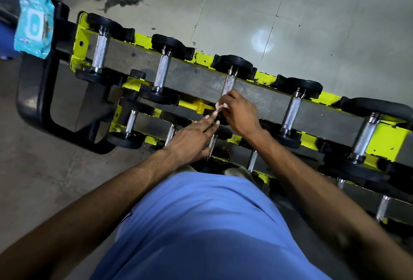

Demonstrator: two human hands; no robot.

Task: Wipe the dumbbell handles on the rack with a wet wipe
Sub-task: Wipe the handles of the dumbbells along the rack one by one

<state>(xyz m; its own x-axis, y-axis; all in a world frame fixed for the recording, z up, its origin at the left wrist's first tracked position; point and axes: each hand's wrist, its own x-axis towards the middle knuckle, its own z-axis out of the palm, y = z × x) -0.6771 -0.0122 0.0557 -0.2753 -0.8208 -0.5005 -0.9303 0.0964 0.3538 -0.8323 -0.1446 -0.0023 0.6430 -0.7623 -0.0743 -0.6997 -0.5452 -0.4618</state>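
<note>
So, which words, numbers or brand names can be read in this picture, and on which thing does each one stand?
Pack of wet wipes: printed label, too blurred to read.
Dumbbell heads: no numbers visible.
Yellow rack: no text visible.
Wet wipe in the right hand: no print visible.
Nothing is readable.

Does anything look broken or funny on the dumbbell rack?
The rack has its yellow paint chipped into black patches, mostly along the far rail. The dumbbells sit straight in their places.
</note>
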